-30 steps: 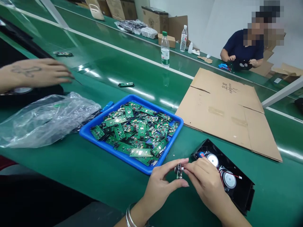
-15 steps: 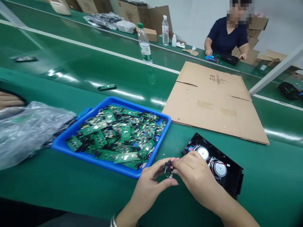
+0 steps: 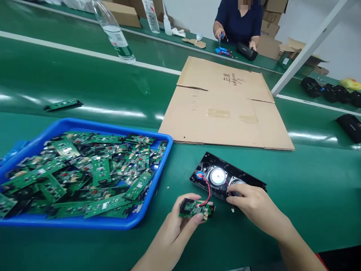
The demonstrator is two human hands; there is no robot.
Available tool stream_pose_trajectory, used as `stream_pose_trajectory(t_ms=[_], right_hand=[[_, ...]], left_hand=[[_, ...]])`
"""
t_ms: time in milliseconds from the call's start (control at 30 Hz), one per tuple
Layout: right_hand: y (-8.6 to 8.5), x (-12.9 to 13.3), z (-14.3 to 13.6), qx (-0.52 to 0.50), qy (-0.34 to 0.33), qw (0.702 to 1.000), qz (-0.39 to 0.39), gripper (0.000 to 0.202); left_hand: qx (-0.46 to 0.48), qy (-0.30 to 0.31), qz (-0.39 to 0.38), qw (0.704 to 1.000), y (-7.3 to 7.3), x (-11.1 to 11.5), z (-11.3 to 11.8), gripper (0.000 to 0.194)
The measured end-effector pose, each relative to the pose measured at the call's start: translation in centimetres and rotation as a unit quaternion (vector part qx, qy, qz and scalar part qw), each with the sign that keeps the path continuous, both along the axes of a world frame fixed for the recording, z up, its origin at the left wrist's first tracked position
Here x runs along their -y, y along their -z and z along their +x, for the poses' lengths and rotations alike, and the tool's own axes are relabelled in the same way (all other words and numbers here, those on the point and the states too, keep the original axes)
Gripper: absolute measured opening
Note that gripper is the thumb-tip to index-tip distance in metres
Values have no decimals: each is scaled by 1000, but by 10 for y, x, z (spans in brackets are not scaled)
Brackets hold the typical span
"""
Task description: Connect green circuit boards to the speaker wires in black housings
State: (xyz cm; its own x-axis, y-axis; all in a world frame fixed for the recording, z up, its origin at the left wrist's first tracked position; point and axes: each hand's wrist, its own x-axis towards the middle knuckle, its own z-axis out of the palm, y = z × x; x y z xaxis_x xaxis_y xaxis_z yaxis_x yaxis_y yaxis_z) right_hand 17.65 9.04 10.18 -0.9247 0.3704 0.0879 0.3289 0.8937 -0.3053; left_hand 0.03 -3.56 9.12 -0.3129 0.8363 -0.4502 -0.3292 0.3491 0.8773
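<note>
My left hand (image 3: 180,226) grips a small green circuit board (image 3: 194,209) between thumb and fingers, components side up. A red wire (image 3: 209,190) runs from this board to the black speaker housing (image 3: 237,171), which lies open on the table just beyond. Inside the housing sit two round speakers, one with a bright silver back (image 3: 217,176), the other partly covered by my right hand (image 3: 254,203). Thumb and forefinger of that hand are pinched on a thin red-and-black speaker wire, whose white plug (image 3: 232,209) hangs below the fingertips.
A blue tray (image 3: 166,162) heaped with circuit boards stands to the left. Behind the housing lies a flat cardboard sheet (image 3: 217,101). Farther back are a water bottle (image 3: 117,37), a loose board (image 3: 63,105) and a co-worker (image 3: 238,22) handling a black case (image 3: 247,51).
My right hand has left the board and moved right to the speaker wire. The board, now turned flat in my left hand, shows a red wire attached. The view has swung right.
</note>
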Motion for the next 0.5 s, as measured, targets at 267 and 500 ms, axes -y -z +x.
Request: stream_pose_trajectory(t_ms=[267,500], right_hand=[[14,-8,-17,-196,241,894,-324,10],[19,-12,-21,-132,165,969,-129,23]], left_hand=[[-66,80,39,994,2,-28,3,28],[-111,24,53,992,-2,-51,9,25]])
